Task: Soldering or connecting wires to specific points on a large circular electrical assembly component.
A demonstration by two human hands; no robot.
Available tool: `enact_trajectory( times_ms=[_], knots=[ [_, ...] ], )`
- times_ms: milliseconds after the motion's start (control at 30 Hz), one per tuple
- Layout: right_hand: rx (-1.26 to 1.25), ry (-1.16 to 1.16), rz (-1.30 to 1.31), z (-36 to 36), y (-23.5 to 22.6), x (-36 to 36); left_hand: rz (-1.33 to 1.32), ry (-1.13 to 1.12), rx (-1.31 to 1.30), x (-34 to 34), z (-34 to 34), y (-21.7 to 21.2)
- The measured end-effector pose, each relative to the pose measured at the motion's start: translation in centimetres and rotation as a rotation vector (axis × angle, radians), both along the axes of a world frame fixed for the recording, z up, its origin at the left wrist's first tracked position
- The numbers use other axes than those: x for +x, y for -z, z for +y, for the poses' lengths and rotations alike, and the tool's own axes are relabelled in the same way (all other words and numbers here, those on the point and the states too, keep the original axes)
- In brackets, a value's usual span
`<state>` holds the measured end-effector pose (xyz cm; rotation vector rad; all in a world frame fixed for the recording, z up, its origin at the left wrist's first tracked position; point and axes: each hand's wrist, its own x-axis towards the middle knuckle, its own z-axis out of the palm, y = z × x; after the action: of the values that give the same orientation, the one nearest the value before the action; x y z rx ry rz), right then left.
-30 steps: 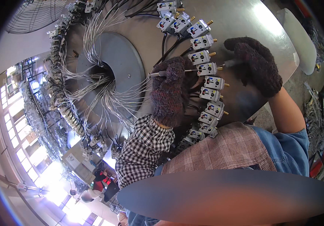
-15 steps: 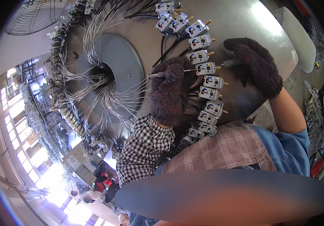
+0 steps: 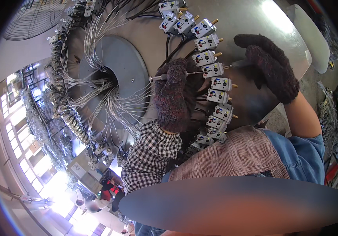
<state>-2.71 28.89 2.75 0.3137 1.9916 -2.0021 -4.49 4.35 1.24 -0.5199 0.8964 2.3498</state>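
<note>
My left hand [image 3: 173,98], in a dark knitted glove, is closed round a screwdriver [image 3: 157,78] with a slim grey handle. Its thin shaft reaches right to a small white box-shaped control unit [image 3: 213,70], which resembles a thermostat. On the unit's other side my right hand [image 3: 273,69], gloved alike, is closed on a slim grey tool [image 3: 239,63] whose thin tip meets the unit's stem side; the glove hides most of this tool. Similar white units [image 3: 221,84] with brass stems stand in a curved row above and below it.
A grey round disc [image 3: 132,80] with a central hole lies left of my left hand. Many thin silvery wires [image 3: 98,100] run out of the hole to a ring of metal parts [image 3: 74,128]. Black cables [image 3: 168,47] lead to the units. A wire fan guard [image 3: 33,19] is at upper left.
My left hand and the screwdriver have shifted slightly left and up. The unit being worked on and those above it have moved a little the same way. My right hand has moved slightly.
</note>
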Motion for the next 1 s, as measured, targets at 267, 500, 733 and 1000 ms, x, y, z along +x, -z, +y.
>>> enact_trajectory(
  times_ms=[267,500,733,1000],
  knots=[
    [0.031,0.010,0.140,0.3,1.2,0.3,0.144,0.187,-0.144,0.1,-0.6,0.9],
    [0.022,0.063,0.111,-0.2,1.0,0.4,0.124,0.170,-0.141,0.1,-0.4,0.4],
    [0.033,0.029,0.066,0.2,1.0,0.2,0.080,-0.015,-0.032,0.1,0.3,-0.1],
    [0.009,0.023,0.003,0.0,0.0,-0.2,0.026,0.020,0.025,0.0,0.2,-0.2]
  ],
)
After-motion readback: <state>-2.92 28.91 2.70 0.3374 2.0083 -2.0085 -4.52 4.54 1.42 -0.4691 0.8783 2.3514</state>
